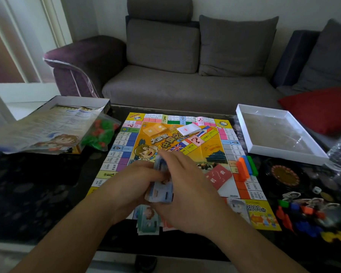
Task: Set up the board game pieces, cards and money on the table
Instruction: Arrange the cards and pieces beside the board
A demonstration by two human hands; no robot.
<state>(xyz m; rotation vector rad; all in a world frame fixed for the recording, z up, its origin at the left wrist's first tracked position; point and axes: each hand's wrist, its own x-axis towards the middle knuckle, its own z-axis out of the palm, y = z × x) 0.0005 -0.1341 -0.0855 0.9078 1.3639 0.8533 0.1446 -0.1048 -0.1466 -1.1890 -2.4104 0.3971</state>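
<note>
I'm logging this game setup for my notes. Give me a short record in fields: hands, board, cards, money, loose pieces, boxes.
hands: left hand and right hand both grip a blue-toned wad of paper play money over the board
board: colourful paper game board, unfolded flat on the dark table
cards: white card deck and red card deck on the board
money: greenish note pile at the board's near edge
loose pieces: clear bag of red and green houses left; mixed coloured tokens right
boxes: open white box tray right

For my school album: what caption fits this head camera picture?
Both hands sort a stack of play money over the game board.
</note>
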